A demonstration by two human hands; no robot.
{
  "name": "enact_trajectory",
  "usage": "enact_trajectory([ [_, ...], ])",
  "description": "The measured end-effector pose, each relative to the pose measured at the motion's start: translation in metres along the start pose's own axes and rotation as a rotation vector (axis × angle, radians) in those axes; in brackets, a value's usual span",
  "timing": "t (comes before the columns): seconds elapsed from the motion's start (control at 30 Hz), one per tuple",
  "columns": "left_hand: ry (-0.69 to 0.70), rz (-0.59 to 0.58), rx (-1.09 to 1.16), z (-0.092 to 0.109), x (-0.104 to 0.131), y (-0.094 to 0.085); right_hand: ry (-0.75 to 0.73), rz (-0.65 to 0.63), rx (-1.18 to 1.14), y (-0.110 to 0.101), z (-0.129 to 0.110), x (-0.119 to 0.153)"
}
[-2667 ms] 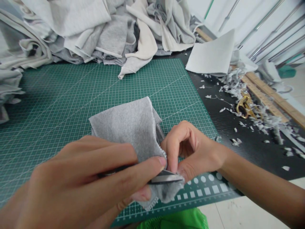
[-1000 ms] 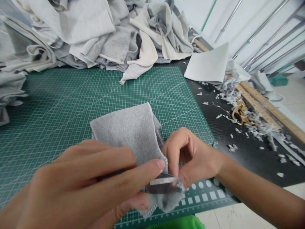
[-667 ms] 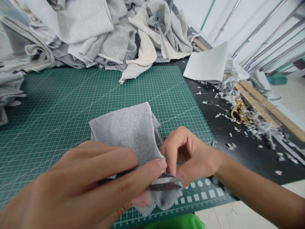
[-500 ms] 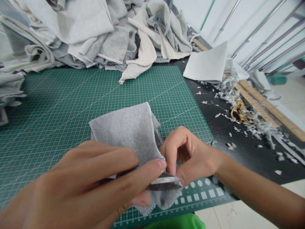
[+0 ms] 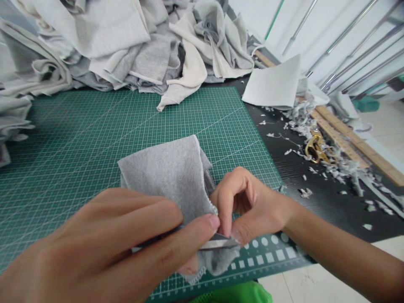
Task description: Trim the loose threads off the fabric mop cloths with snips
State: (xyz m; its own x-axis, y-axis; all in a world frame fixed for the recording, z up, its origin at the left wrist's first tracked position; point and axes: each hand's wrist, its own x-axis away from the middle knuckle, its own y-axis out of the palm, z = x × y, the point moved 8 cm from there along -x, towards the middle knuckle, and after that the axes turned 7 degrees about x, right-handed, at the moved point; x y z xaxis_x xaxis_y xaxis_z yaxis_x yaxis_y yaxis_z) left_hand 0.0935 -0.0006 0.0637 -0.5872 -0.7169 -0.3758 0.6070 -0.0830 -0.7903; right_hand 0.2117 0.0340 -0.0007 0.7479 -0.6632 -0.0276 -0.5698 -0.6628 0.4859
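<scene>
A folded piece of grey knit fabric [image 5: 167, 168] with an overlocked edge lies on the green cutting mat [image 5: 158, 122]. My left hand [image 5: 126, 240] is closed around thread snips [image 5: 217, 243], whose handle is mostly hidden by the fingers. The blades point right and look closed at the fabric's edge, close to my right fingertips. My right hand [image 5: 243, 206] pinches the fabric edge between thumb and fingers; the exact pinch point is partly hidden. A lower part of the fabric hangs below the blades, towards the mat's front edge.
Grey and cream fabric pieces [image 5: 126, 54] are heaped at the back and left. On the black table [image 5: 315, 219] at right lie cut scraps [image 5: 306, 192], gold-handled scissors [image 5: 314, 148], wooden rulers [image 5: 356, 139] and a white fabric piece [image 5: 273, 84]. Metal rods [image 5: 344, 50] stand beyond.
The snips' blades were parted half a second ago and have come together at the fabric edge. Both hands and the fabric stay almost in place.
</scene>
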Motion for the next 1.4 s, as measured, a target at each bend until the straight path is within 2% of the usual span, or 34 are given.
enact_trajectory([
  [0.27,0.048,0.009,0.034,0.0004,-0.0066,-0.0035,0.010,0.007,0.016,-0.0002,0.0009,0.0002],
  [0.47,0.188,-0.115,0.002,0.0026,-0.0088,0.0005,0.035,0.019,0.041,-0.0016,0.0034,0.0004],
  [0.8,0.115,-0.083,-0.020,0.0047,-0.0077,0.0003,0.043,0.005,0.032,-0.0013,0.0028,0.0020],
  [1.13,0.243,-0.187,-0.050,0.0033,-0.0078,0.0024,0.057,0.005,0.056,-0.0012,0.0036,0.0023],
  [1.4,0.253,-0.212,-0.069,0.0043,-0.0052,0.0026,0.034,-0.009,0.037,-0.0010,0.0025,0.0020],
])
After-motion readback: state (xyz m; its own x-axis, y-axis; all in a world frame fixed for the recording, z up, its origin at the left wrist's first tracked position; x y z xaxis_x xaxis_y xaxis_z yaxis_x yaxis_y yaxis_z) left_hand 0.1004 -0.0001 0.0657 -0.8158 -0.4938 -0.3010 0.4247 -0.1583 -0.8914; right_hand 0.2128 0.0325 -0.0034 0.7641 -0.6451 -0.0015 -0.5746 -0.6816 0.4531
